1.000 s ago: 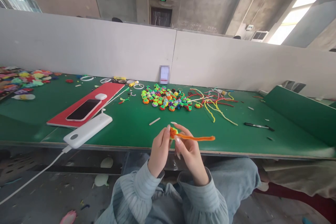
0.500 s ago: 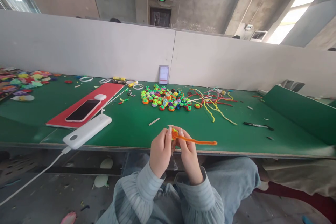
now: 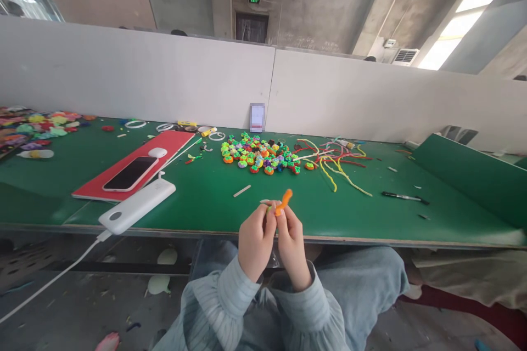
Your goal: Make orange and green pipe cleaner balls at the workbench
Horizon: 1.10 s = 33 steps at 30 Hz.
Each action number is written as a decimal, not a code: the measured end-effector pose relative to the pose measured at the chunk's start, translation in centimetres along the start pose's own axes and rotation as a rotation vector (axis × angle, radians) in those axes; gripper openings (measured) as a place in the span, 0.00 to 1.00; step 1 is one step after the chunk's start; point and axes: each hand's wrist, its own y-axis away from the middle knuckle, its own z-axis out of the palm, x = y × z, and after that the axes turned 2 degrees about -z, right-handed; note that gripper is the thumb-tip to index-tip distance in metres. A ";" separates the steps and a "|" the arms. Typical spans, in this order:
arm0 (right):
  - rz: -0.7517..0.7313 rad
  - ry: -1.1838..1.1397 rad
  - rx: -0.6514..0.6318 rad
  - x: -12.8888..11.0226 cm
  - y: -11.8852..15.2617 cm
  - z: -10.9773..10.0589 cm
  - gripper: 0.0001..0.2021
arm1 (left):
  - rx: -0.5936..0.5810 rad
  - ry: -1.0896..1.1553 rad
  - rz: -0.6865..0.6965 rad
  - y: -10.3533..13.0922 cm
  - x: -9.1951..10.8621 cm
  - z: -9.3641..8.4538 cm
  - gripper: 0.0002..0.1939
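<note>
Above the front edge of the green table, my left hand [image 3: 256,237] and my right hand [image 3: 292,241] meet with fingertips pinched together. Between them is an orange fuzzy stem [image 3: 285,201], its free end pointing up and slightly right. A bit of light green shows at my left fingertips; the rest of that piece is hidden by my fingers. Beyond my hands lies a pile of small multicoloured fuzzy pieces [image 3: 259,154], with loose yellow and red stems [image 3: 340,167] to its right. A short pale stick [image 3: 242,191] lies nearer, left of centre.
On the left are a red folder [image 3: 93,185] with a phone [image 3: 130,173] on it and a white cabled device [image 3: 138,206]. A black pen [image 3: 405,197] lies at the right. A second phone [image 3: 257,117] leans on the white partition [image 3: 164,77].
The orange stem's free end has swung from pointing right to pointing up and now looks shorter. My hands have shifted slightly, and my fingers now cover most of the green and orange piece.
</note>
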 end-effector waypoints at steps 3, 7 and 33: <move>-0.002 0.036 0.011 0.2 0.1 -0.1 0.13 | -0.015 0.052 -0.006 0.0 0.0 0.0 0.11; -0.022 0.076 -0.018 0.5 0.0 -0.4 0.12 | -0.050 0.132 -0.025 -0.2 -0.2 -0.1 0.12; 0.054 0.036 0.068 0.9 -0.1 -0.2 0.15 | -0.082 0.355 -0.102 -0.5 -0.5 0.3 0.16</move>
